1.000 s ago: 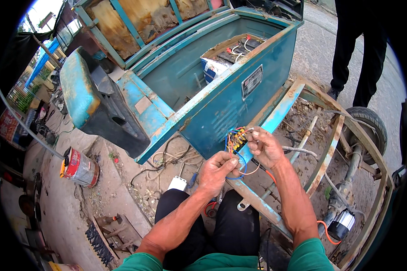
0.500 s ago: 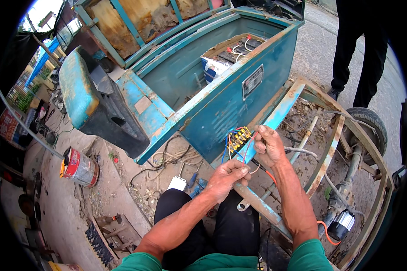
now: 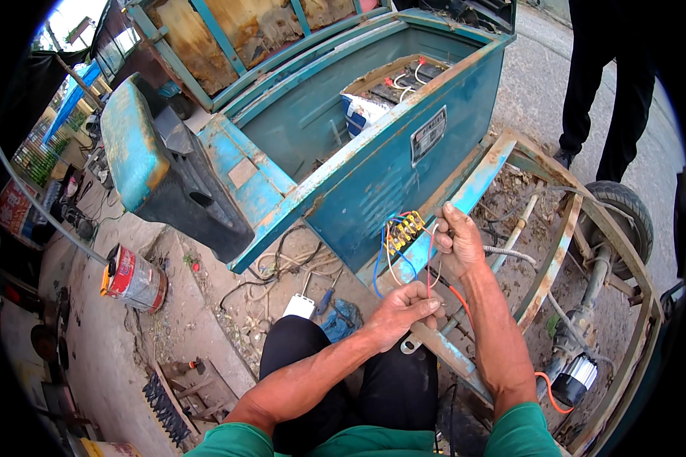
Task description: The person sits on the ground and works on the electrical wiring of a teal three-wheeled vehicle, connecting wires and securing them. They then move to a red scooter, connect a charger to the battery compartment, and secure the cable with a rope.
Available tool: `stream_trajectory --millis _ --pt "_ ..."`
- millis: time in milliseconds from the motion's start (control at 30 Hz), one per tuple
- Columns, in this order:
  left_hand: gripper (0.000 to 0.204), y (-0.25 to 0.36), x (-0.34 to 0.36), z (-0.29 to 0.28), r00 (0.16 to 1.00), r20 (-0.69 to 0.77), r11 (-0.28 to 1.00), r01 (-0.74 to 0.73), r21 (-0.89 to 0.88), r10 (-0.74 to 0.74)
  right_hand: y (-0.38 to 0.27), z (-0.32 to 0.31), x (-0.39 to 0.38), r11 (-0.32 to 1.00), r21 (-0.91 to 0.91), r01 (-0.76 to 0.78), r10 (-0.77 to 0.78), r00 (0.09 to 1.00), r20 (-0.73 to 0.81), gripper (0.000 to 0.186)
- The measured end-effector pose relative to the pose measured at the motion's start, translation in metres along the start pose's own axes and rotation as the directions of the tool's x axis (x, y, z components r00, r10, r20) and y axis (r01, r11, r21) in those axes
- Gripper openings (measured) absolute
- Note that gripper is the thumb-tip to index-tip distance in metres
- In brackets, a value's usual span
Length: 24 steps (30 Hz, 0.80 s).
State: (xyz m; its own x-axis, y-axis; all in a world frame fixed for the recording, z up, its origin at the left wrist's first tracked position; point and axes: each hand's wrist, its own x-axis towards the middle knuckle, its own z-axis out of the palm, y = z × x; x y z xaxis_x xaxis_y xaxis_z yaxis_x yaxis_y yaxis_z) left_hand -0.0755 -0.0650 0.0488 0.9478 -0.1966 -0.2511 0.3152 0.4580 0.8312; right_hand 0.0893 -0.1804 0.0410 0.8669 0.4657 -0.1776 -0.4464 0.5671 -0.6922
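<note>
My left hand (image 3: pixel 405 311) is closed in a pinch on the lower part of a thin red wire (image 3: pixel 430 266), above my right knee. My right hand (image 3: pixel 459 242) is closed too, higher up, with a thin pale wire running to its fingertips. Just left of my right hand is a terminal block (image 3: pixel 405 233) with yellow marks, on the blue metal frame beside the box. Red, white and blue wires run from the block, and one blue wire (image 3: pixel 379 263) loops down on its left. The wire ends inside my fingers are hidden.
A teal metal box (image 3: pixel 373 183) holds batteries (image 3: pixel 423 84). A seat (image 3: pixel 141 152) stands at its left, and a rusty frame with a wheel (image 3: pixel 621 217) at the right. A screwdriver (image 3: pixel 328 297), blue plastic bag (image 3: pixel 343 320) and paint bucket (image 3: pixel 136 282) sit on the ground. Another person's legs (image 3: pixel 610 99) are at far right.
My left hand has moved slightly right and down. My right hand has shifted a little up and right. The blue wire now loops more openly beside the block.
</note>
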Motion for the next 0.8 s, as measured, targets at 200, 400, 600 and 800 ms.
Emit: stream_trajectory --millis 200,400,600,800 --pt "0.017 0.005 -0.001 -0.005 0.981 -0.133 0.987 -0.126 0.102 0.139 0.000 -0.004 0.001 0.968 -0.246 0.042 -0.044 0.999 -0.001 0.026" --pt "0.013 0.010 0.001 -0.008 0.955 -0.189 0.955 -0.184 0.235 0.230 0.000 0.010 -0.011 0.876 -0.482 0.019 0.073 0.983 0.171 0.026" --pt "0.019 0.034 0.004 0.003 0.938 -0.172 0.604 -0.048 0.795 0.300 0.006 0.014 -0.017 0.743 -0.664 0.085 0.127 0.956 0.264 0.026" --pt "0.023 0.041 0.012 0.002 0.924 -0.051 0.412 -0.120 0.903 0.380 -0.003 0.013 -0.013 0.850 -0.526 -0.002 0.112 0.978 0.177 0.023"
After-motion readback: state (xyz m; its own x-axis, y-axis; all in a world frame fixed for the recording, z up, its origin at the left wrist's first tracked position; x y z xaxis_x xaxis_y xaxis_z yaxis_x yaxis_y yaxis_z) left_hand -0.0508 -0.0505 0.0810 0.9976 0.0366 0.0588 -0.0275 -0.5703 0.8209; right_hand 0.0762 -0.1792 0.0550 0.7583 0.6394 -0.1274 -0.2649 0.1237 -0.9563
